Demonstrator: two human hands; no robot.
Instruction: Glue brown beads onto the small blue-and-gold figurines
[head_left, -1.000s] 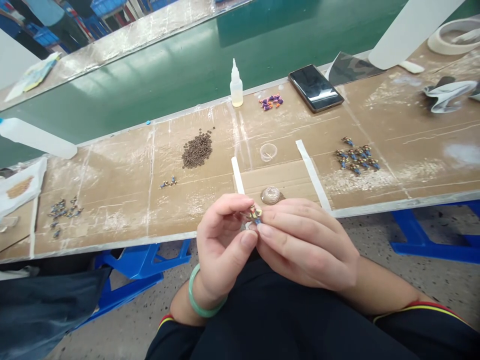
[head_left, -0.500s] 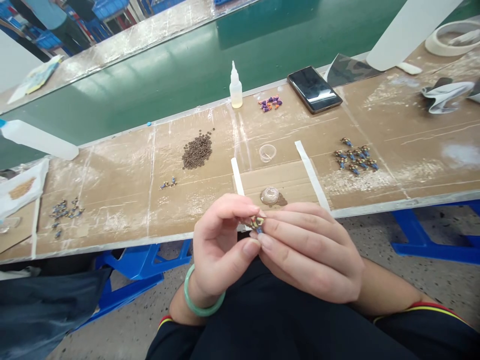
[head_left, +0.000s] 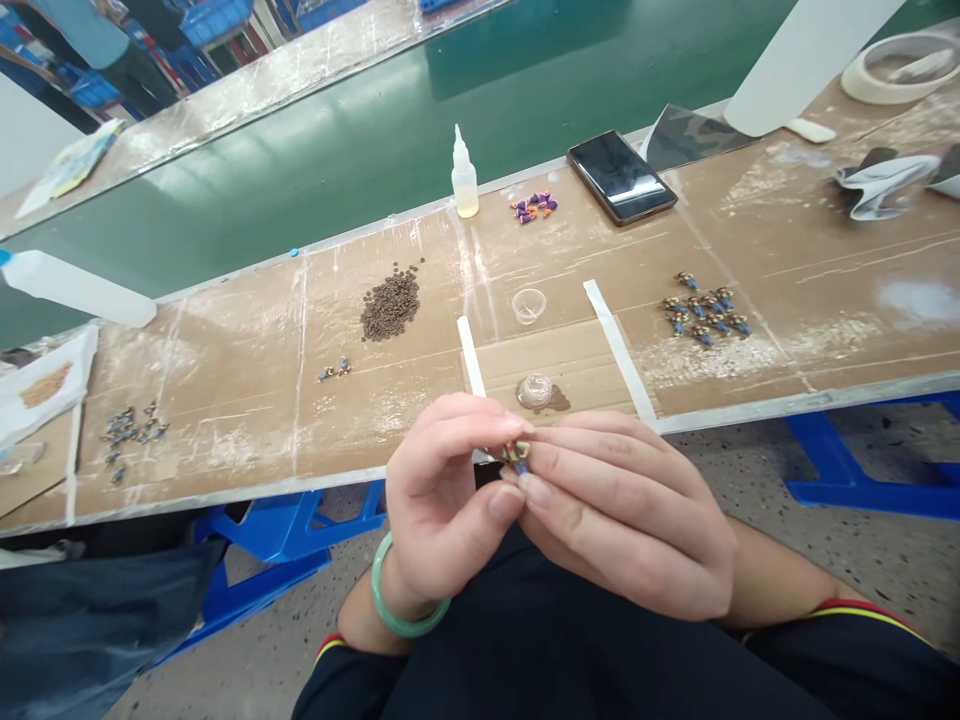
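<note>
A tiny painted figurine (head_left: 516, 456), yellowish, red and blue, is pinched between my two hands just off the table's near edge. My left hand (head_left: 450, 490), with a green bangle (head_left: 401, 612) on the wrist, grips it from the left with thumb and forefinger. From the right, my right hand (head_left: 630, 510) holds it at the fingertips, the fingers pressed together. The fingers partly cover the figurine. Just beyond them lie a clear glossy blob (head_left: 535, 391) and a small clear cup (head_left: 529, 306) with a thin stick in it.
Brown discs (head_left: 391, 305) lie piled left of centre. Similar figurines (head_left: 705, 312) cluster at right, with more figurines (head_left: 131, 428) at far left. A dropper bottle (head_left: 465, 185), purple-orange pieces (head_left: 534, 207) and a phone (head_left: 622, 178) line the back. Blue stools (head_left: 277, 525) stand underneath.
Both hands stay closed around the figurine, with the fingertips slightly closer over it. The view has shifted a little, so the table things appear slightly further left.
</note>
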